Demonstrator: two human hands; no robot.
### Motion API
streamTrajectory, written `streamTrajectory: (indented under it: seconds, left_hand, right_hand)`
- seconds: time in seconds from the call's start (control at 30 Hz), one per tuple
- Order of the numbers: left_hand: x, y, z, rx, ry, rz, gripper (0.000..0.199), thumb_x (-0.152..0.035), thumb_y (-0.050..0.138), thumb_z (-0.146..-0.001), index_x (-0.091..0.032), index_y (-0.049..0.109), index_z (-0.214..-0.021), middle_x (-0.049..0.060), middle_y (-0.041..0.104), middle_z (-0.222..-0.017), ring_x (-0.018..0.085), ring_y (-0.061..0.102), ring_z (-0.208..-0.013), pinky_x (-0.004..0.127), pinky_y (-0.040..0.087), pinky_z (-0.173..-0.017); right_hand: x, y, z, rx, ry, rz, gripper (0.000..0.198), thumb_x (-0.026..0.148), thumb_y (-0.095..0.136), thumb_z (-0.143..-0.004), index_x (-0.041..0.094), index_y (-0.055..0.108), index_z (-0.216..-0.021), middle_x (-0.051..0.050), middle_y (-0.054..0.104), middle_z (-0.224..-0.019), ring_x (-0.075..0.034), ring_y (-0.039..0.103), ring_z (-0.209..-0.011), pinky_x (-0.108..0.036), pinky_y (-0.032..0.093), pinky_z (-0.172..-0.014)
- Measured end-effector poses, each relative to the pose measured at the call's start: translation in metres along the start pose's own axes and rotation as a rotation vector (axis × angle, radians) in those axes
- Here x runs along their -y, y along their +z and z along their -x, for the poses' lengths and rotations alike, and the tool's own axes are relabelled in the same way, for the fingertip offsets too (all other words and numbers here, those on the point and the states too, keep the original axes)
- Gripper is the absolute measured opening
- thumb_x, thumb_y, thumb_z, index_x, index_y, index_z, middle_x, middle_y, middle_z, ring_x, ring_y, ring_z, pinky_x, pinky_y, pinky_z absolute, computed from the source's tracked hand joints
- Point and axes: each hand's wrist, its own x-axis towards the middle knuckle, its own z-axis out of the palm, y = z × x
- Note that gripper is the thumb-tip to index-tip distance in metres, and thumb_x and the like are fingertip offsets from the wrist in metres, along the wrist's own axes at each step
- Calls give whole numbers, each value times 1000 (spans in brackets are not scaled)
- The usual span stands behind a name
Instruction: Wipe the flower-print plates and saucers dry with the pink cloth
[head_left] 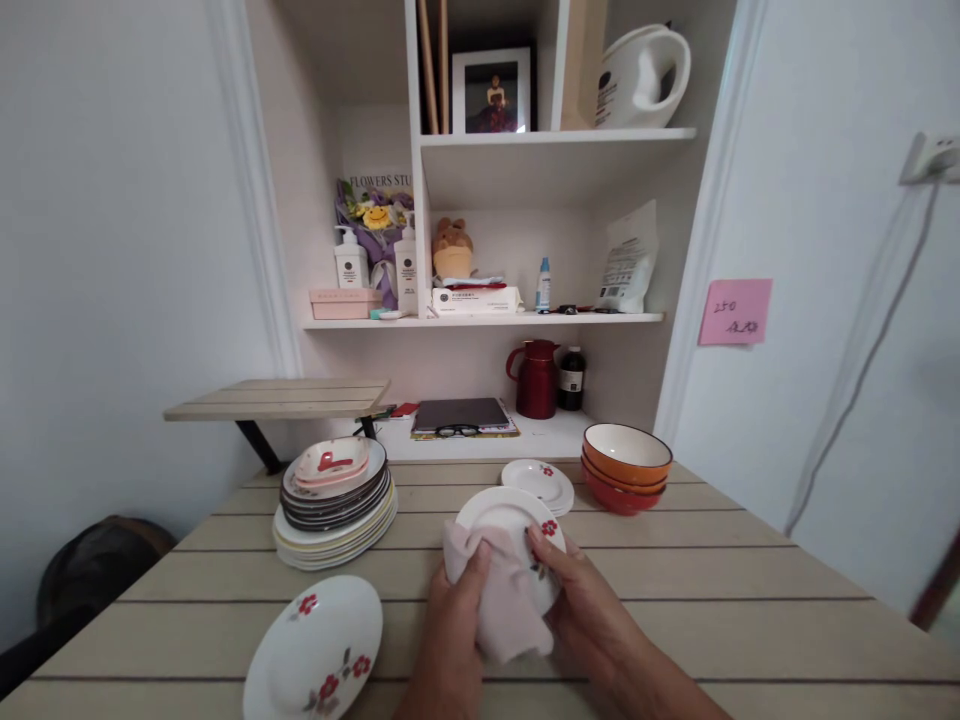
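Note:
In the middle of the head view, a small white plate with red flowers is tilted toward me above the table. My right hand grips its right edge, thumb on the face and fingers behind. A pale pink cloth covers the plate's left and lower part. My left hand is closed on the cloth, thumb pressing it against the plate; its other fingers are hidden. Just behind lies a short stack of similar small plates. To the left, an oval flowered plate rests on the table.
A tall stack of plates and dishes stands at the left of the slatted table. Nested orange and red bowls sit at the back right. Behind are a laptop, a red jug and a raised wooden shelf.

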Motion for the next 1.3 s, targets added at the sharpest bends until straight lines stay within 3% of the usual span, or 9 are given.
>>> streamTrajectory:
  seconds: [0.2,0.47,0.63,0.8,1.0,1.17,1.23,1.3]
  left_hand:
    - [-3,-11,0,-30,-74,4,54,-43,81,-63,-11,66,-104,12,75,-86,27,71,-84,32,55,-72]
    - [-7,-13,6,54,-88,-50,55,-39,81,-64,-11,64,-107,14,74,-90,26,71,-81,34,56,-74]
    - [-8,-12,10,81,-48,-147,58,-45,79,-64,-10,64,-108,15,74,-88,27,71,-78,35,55,-71]
    - [-2,-18,1,-24,256,-518,59,-53,70,-70,-12,60,-111,14,72,-98,26,69,-84,34,54,-73]
    - [5,-25,-13,-165,474,-727,53,-40,71,-66,-15,57,-111,13,63,-111,28,58,-108,42,44,-96]
    - [11,-25,-13,-269,808,-1149,47,-36,61,-74,-15,53,-116,16,54,-119,30,51,-116,48,38,-102]
    - [11,-25,-11,-261,800,-1156,52,-38,58,-77,-13,49,-121,18,53,-123,30,50,-118,46,38,-102]
    - [12,-25,-10,-204,690,-1094,61,-40,57,-78,-11,43,-130,19,54,-126,29,51,-120,42,40,-101]
  right_hand:
    - [11,-8,-1,156,36,182,47,37,78,-70,16,65,-109,-6,75,-85,-16,65,-69,-26,48,-65]
    - [15,-11,3,272,71,283,49,41,78,-70,13,66,-108,-9,75,-86,-18,66,-71,-27,48,-65]
    - [9,-16,-1,188,83,273,44,40,78,-70,13,67,-103,-9,75,-81,-18,66,-65,-26,48,-60]
    - [-5,-15,-7,56,47,156,45,36,78,-68,14,65,-105,-9,76,-81,-20,68,-65,-29,51,-60]
    - [-6,-7,-7,-115,96,35,40,33,72,-75,17,63,-111,-6,76,-80,-19,68,-60,-28,51,-55]
    - [-2,-7,-7,-195,98,-3,35,28,67,-80,17,61,-112,-3,74,-72,-17,65,-52,-27,49,-48]
    - [-1,-6,-7,-201,93,-27,36,27,68,-79,17,61,-113,-4,75,-73,-18,66,-52,-27,49,-47]
    - [-1,-6,-7,-202,76,-62,35,26,68,-79,17,61,-113,-4,75,-74,-18,67,-54,-26,51,-48]
